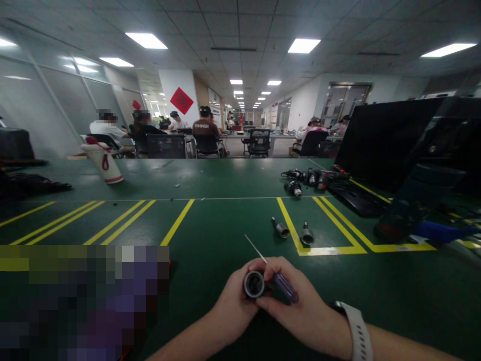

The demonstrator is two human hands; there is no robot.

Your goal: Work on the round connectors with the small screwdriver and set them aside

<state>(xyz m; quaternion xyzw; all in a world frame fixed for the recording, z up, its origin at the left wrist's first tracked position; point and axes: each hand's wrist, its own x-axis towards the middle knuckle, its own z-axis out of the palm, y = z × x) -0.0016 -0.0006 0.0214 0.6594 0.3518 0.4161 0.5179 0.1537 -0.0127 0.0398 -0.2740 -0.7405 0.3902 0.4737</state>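
Note:
My left hand (233, 303) is closed around a short hollow cylinder with a metal rim (254, 284), its open end facing me and dark inside. In my right hand (300, 307) is a slim screwdriver (285, 288) with a purple handle, its thin shaft pointing up and left past the cylinder. My right thumb and fingers also touch the cylinder's right side. Ahead of my hands on the green table lie two metal fittings with narrow stems, one on the left (280, 228) and one on the right (307, 234).
Yellow tape (330, 250) marks the green table (210, 225). Dark cabled parts (295, 188) lie farther back, near a black monitor (387, 140) and a dark bottle (417, 200). A white cup (103, 163) stands at back left. Seated people (206, 128) are beyond. Pixelation covers the lower left.

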